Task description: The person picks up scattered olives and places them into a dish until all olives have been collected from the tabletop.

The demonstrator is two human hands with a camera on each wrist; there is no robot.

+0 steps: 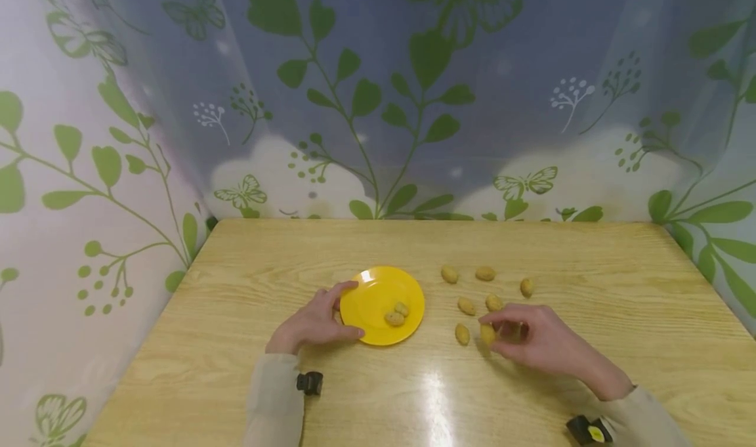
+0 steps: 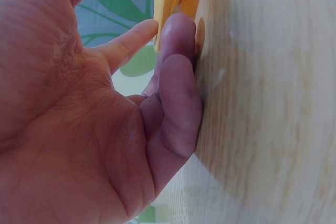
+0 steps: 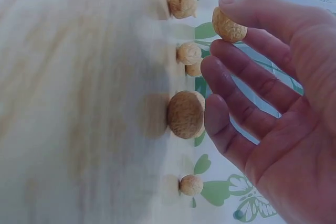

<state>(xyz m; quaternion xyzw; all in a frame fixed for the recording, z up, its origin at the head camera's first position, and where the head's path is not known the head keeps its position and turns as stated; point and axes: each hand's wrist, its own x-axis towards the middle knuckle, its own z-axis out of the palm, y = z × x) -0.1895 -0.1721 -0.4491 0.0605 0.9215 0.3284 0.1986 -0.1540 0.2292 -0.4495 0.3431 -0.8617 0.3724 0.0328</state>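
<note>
Between its thumb and fingertips, my right hand (image 1: 534,335) pinches a walnut (image 3: 230,25), lifted off the wooden table in the right wrist view. Several more walnuts (image 1: 466,305) lie loosely scattered on the table around and beyond that hand. A round yellow plate (image 1: 361,302) lies left of them, with two walnuts (image 1: 396,317) side by side on its lower right part. My left hand (image 1: 315,319) holds the plate by its left rim, thumb at the near side and a finger at the far side. In the left wrist view, its other fingers (image 2: 178,103) bend low beside the tabletop.
The wooden table (image 1: 266,250) reaches back to a hanging cloth (image 1: 378,106) printed with leaves and butterflies, which also covers the left and right sides. A dark wrist camera (image 1: 310,383) sits by the left sleeve, another wrist camera (image 1: 587,429) by the right sleeve.
</note>
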